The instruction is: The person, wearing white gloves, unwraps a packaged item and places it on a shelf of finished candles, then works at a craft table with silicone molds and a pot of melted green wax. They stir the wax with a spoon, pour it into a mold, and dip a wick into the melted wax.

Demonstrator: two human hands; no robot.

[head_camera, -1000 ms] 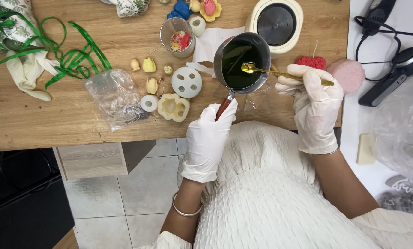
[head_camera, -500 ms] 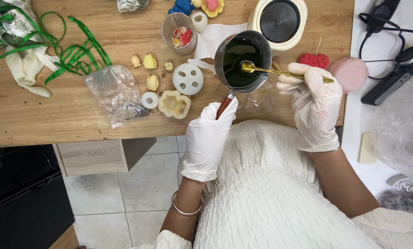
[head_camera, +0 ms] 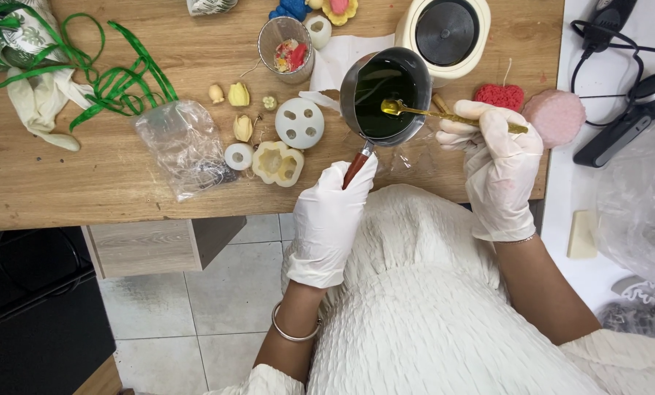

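Observation:
My left hand [head_camera: 331, 219], in a white glove, grips the reddish wooden handle [head_camera: 357, 167] of a small metal pot [head_camera: 383, 93] filled with dark green liquid. The pot is above the near edge of the wooden table [head_camera: 108, 183]. My right hand [head_camera: 497, 164], also gloved, holds a gold spoon [head_camera: 444, 115] whose bowl lies over the green liquid inside the pot. A round white mould with holes [head_camera: 300, 123] and a pale yellow flower mould [head_camera: 278, 162] lie just left of the pot.
A crumpled clear plastic bag [head_camera: 185, 146], green ribbon [head_camera: 115, 80] and small yellow wax shapes [head_camera: 238, 95] lie to the left. A glass with red bits [head_camera: 287, 47] and a cream round melter [head_camera: 444, 29] stand behind. Red [head_camera: 499, 96] and pink [head_camera: 554, 117] candles sit at the right.
The spoon's bowl stays in the pot while my right hand shifts it slightly. My left hand keeps its hold on the handle.

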